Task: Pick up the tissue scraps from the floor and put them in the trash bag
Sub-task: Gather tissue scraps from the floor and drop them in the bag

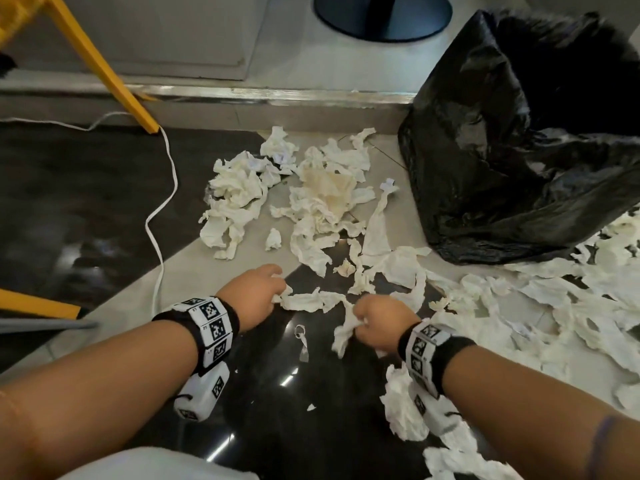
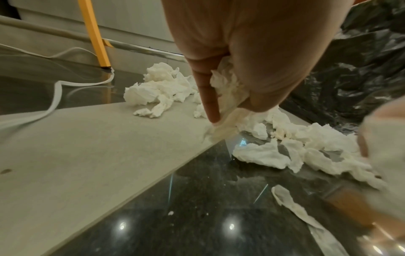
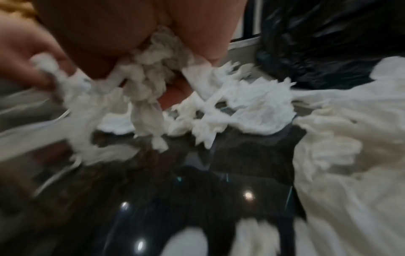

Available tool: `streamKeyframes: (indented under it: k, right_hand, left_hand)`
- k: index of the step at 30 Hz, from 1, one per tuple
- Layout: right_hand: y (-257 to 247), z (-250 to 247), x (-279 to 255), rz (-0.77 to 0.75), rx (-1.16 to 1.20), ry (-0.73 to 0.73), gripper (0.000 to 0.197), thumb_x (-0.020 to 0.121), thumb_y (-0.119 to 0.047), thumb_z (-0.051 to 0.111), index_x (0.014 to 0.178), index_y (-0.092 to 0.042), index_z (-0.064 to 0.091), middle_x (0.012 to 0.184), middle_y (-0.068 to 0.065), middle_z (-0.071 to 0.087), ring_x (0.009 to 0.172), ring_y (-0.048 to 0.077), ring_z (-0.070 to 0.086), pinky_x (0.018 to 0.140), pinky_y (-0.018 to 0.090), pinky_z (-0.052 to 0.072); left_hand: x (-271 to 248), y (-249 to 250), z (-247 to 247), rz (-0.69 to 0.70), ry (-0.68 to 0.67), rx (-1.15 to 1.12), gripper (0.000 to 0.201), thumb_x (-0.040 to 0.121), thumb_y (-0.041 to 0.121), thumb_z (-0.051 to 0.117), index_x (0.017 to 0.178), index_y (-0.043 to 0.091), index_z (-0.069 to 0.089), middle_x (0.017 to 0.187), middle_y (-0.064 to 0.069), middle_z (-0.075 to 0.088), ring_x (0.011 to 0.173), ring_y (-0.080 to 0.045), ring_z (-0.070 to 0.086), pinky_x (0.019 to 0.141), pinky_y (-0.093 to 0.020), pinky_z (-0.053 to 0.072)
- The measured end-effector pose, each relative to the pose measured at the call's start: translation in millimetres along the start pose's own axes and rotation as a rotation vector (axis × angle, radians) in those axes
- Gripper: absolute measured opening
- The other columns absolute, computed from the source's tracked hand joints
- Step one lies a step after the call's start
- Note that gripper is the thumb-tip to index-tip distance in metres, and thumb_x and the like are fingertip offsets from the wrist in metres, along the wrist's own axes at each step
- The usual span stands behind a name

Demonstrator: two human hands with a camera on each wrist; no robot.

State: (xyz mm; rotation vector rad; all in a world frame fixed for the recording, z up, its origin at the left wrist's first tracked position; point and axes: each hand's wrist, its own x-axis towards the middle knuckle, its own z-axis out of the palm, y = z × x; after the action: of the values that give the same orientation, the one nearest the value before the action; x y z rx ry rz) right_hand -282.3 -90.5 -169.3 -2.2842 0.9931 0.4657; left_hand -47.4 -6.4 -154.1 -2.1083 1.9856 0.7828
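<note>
White tissue scraps (image 1: 322,202) lie strewn over the floor, in a heap ahead and a wide spread at right (image 1: 571,306). A black trash bag (image 1: 519,150) stands crumpled at the upper right. My left hand (image 1: 266,289) grips a wad of tissue (image 2: 228,86) and the end of a long strip (image 1: 304,301) that trails on the floor. My right hand (image 1: 374,323) holds a bunch of scraps (image 3: 149,86) that hang down below the fist (image 1: 343,332). The right wrist view is blurred.
A white cable (image 1: 162,209) runs across the floor at left, past a yellow leg (image 1: 104,67). Another yellow bar (image 1: 34,303) lies at the left edge. A step edge (image 1: 242,98) crosses behind the heap, with a round black base (image 1: 381,15) above it.
</note>
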Motion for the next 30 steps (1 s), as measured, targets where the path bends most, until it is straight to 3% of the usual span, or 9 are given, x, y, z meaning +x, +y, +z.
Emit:
streamKeyframes:
  k: [3,6,8,11,14,16,21,26,30]
  right_hand:
    - [11.0,-23.0,8.2,0.171,0.131,0.225,0.013,0.083,-0.009,0.046,0.084,-0.021,0.051,0.087,0.001,0.058,0.083,0.026,0.058,0.072,0.031,0.049]
    - [27.1,-30.1,13.6,0.299,0.159,0.331,0.043,0.082,-0.002,0.035,0.112,-0.030,0.050,0.097,0.001,0.054,0.082,0.027,0.058,0.071,0.037,0.052]
    - [38.5,-28.3,16.5,0.358,0.119,0.306,0.054,0.081,-0.002,0.037,0.123,-0.034,0.047,0.114,0.005,0.048,0.093,0.028,0.056,0.078,0.040,0.053]
    - [46.5,-22.5,18.8,0.380,0.068,0.286,0.045,0.082,-0.018,0.048,0.124,-0.033,0.049,0.123,0.008,0.042,0.106,0.029,0.053,0.084,0.039,0.051]
    - [43.8,-10.8,21.2,0.360,0.068,0.183,0.063,0.080,-0.044,0.060,0.136,-0.039,0.033,0.130,0.008,0.031,0.107,0.028,0.056,0.086,0.036,0.051]
    - [39.7,-0.4,22.3,0.356,0.057,0.082,0.070,0.079,-0.050,0.063,0.139,-0.043,0.026,0.136,0.009,0.026,0.107,0.029,0.057,0.090,0.037,0.050]
    - [17.9,26.6,25.1,0.100,-0.137,-0.035,0.029,0.088,-0.005,0.044,0.115,-0.012,0.052,0.118,0.016,0.049,0.099,0.034,0.059,0.086,0.036,0.046]
    - [0.1,-0.4,16.4,0.088,0.212,0.239,0.017,0.087,-0.029,0.051,0.096,-0.015,0.054,0.095,0.007,0.061,0.087,0.026,0.057,0.072,0.032,0.043]
    - [9.4,-31.5,14.9,0.241,0.436,0.362,0.048,0.078,-0.057,0.062,0.060,-0.015,0.049,0.062,0.001,0.050,0.061,0.016,0.048,0.059,0.031,0.039]
  left_hand:
    - [2.5,8.3,-1.7,-0.002,-0.086,0.062,0.017,0.083,0.005,0.049,0.097,0.012,0.055,0.106,-0.011,0.054,0.097,-0.032,0.057,0.080,-0.037,0.045]
    - [2.0,15.3,0.4,0.019,-0.115,0.108,0.012,0.085,0.008,0.044,0.094,0.013,0.050,0.089,-0.007,0.046,0.081,-0.028,0.053,0.069,-0.037,0.043]
    - [2.0,17.0,2.1,0.024,-0.113,0.101,0.016,0.084,0.009,0.043,0.099,0.014,0.047,0.091,-0.008,0.049,0.083,-0.029,0.054,0.070,-0.039,0.046]
    - [1.2,15.2,1.1,0.013,-0.113,0.080,0.021,0.083,0.019,0.045,0.104,0.018,0.046,0.090,-0.004,0.048,0.084,-0.027,0.054,0.070,-0.038,0.048]
    - [-0.6,10.0,0.6,0.009,-0.113,0.099,0.023,0.085,0.033,0.047,0.103,0.019,0.046,0.088,-0.003,0.050,0.077,-0.022,0.050,0.069,-0.036,0.046]
    - [-0.3,6.6,0.9,-0.005,-0.123,0.125,0.026,0.088,0.037,0.047,0.107,0.019,0.046,0.094,-0.005,0.057,0.077,-0.020,0.048,0.068,-0.034,0.044]
    - [1.9,5.8,1.8,-0.016,-0.117,0.109,0.030,0.090,0.035,0.047,0.116,0.019,0.044,0.095,-0.006,0.059,0.079,-0.022,0.051,0.070,-0.035,0.044]
    - [9.8,9.1,6.0,0.008,-0.125,0.080,0.041,0.090,0.039,0.048,0.127,0.025,0.040,0.106,-0.007,0.060,0.093,-0.025,0.059,0.074,-0.035,0.047]
    - [21.1,12.0,8.4,0.053,-0.149,0.112,0.048,0.088,0.044,0.052,0.131,0.029,0.035,0.112,-0.005,0.056,0.097,-0.024,0.057,0.079,-0.037,0.049]
